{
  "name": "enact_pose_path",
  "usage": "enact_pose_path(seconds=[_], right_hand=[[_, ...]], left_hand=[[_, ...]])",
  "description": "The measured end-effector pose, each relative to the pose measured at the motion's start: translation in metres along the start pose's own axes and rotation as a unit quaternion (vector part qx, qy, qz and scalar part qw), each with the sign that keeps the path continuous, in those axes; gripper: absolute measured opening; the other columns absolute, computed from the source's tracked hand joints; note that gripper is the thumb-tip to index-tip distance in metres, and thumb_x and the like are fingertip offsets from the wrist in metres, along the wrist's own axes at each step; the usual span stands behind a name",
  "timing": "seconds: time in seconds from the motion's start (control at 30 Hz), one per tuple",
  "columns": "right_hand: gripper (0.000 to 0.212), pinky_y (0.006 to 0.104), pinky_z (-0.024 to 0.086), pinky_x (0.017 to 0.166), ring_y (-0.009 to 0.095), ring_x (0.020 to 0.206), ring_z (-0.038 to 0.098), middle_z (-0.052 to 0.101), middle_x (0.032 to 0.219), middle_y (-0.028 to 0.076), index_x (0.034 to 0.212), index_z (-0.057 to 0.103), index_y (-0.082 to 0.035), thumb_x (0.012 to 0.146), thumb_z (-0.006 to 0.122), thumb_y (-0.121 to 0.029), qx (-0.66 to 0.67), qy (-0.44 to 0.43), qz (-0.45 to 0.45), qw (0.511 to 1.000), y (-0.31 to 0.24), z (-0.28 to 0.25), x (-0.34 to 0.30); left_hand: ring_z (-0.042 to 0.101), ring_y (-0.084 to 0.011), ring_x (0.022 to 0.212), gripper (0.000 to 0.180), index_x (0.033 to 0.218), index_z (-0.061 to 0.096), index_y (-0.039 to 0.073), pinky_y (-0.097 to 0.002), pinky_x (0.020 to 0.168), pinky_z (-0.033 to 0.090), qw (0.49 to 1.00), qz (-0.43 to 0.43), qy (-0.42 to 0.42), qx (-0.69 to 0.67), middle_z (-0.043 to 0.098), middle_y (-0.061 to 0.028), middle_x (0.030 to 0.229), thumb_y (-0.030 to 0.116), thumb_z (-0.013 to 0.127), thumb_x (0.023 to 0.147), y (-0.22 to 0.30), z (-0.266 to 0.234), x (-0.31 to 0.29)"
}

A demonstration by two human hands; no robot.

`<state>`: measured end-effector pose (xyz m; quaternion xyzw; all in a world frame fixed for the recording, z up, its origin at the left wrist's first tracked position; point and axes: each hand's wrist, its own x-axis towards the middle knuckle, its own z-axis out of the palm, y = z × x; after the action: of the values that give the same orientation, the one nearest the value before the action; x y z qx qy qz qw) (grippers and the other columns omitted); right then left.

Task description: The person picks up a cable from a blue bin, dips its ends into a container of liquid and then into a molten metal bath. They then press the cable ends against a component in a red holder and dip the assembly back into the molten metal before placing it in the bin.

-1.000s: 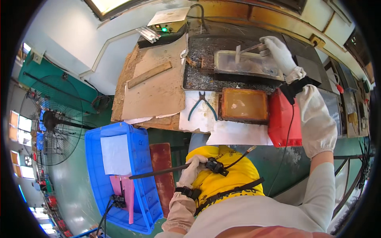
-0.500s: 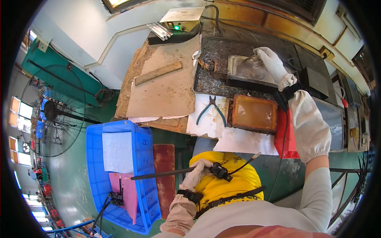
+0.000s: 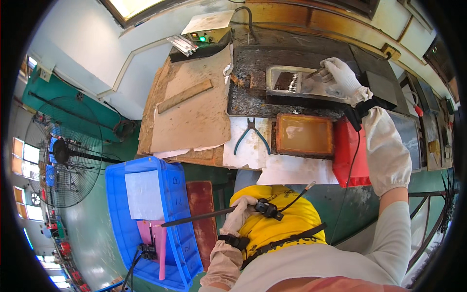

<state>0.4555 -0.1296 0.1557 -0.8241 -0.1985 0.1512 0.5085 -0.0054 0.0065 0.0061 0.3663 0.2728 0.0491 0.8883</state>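
My right hand (image 3: 339, 77), in a white glove, is closed on a thin flat scraper (image 3: 317, 74) whose edge meets the surface in a rectangular metal pot (image 3: 271, 83). Left of the scraper that surface looks dark and mirror-like; near the glove it is dull grey. The scraper's grip end is hidden by my fingers. Low over my lap, my gloved left hand (image 3: 242, 208) is wrapped round a black cable (image 3: 197, 218). One cable end points left over the blue crate; the other, with a metal lug (image 3: 310, 185), points up and right. A small black device (image 3: 267, 208) sits beside that hand.
Teal-handled cutters (image 3: 251, 136) lie on white paper beside a rusty tray of amber stuff (image 3: 305, 135). A red bin (image 3: 351, 155) stands at right. A wooden strip (image 3: 185, 96) rests on cardboard. The blue crate (image 3: 116, 209) and a fan (image 3: 61, 151) are at left.
My right hand has moved right along the pot with the scraper, baring a dark, shiny patch at the pot's left. The view has shifted slightly. My left hand keeps its hold on the cable.
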Motion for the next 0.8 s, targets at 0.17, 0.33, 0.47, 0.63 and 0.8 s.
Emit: enact_pose_path(seconds=[0.17, 0.33, 0.47, 0.63, 0.8], right_hand=[[0.028, 0.0292, 0.052, 0.064, 0.015, 0.068, 0.060, 0.060, 0.088, 0.008, 0.108, 0.052, -0.002, 0.093, 0.043, -0.023, 0.023, 0.004, 0.021, 0.999, 0.013, -0.025, -0.003], [0.030, 0.0287, 0.053, 0.063, 0.016, 0.069, 0.062, 0.063, 0.086, 0.010, 0.108, 0.053, 0.000, 0.090, 0.045, -0.023, -0.025, 0.036, 0.017, 0.999, 0.025, -0.046, -0.007], [0.031, 0.0289, 0.053, 0.063, 0.016, 0.067, 0.062, 0.063, 0.085, 0.010, 0.109, 0.053, 0.000, 0.089, 0.046, -0.022, 0.004, 0.054, 0.063, 0.997, 0.029, -0.062, -0.016], [0.031, 0.0298, 0.054, 0.063, 0.015, 0.066, 0.062, 0.062, 0.085, 0.010, 0.109, 0.053, 0.000, 0.089, 0.046, -0.022, -0.018, 0.068, 0.058, 0.996, 0.038, -0.083, -0.021], [0.030, 0.0308, 0.055, 0.065, 0.016, 0.069, 0.061, 0.061, 0.086, 0.011, 0.108, 0.052, -0.001, 0.091, 0.045, -0.024, 0.021, 0.094, 0.065, 0.993, 0.035, -0.096, -0.027]], left_hand=[[0.059, -0.0196, 0.087, 0.026, 0.092, 0.056, 0.001, -0.0346, 0.081, 0.050, 1.000, 0.008, -0.001, -0.027, 0.056, -0.0085, 0.093, 0.024, 0.045, 0.095, -0.007, -0.005, 0.001], [0.058, -0.0194, 0.088, 0.026, 0.091, 0.057, 0.001, -0.0343, 0.081, 0.049, 1.000, -0.005, 0.014, -0.020, 0.057, -0.0083, 0.093, 0.023, 0.045, 0.095, -0.007, -0.004, 0.002], [0.058, -0.0190, 0.087, 0.026, 0.091, 0.057, 0.001, -0.0337, 0.079, 0.050, 1.000, -0.002, 0.017, -0.026, 0.057, -0.0081, 0.093, 0.023, 0.045, 0.095, -0.003, 0.001, 0.000], [0.058, -0.0185, 0.084, 0.027, 0.092, 0.057, 0.000, -0.0333, 0.078, 0.050, 1.000, 0.001, 0.013, -0.028, 0.058, -0.0087, 0.092, 0.024, 0.045, 0.095, -0.004, 0.000, 0.002], [0.058, -0.0184, 0.082, 0.028, 0.094, 0.058, -0.001, -0.0331, 0.078, 0.050, 1.000, 0.004, 0.015, -0.025, 0.059, -0.0097, 0.092, 0.024, 0.045, 0.095, -0.006, -0.002, 0.003]])
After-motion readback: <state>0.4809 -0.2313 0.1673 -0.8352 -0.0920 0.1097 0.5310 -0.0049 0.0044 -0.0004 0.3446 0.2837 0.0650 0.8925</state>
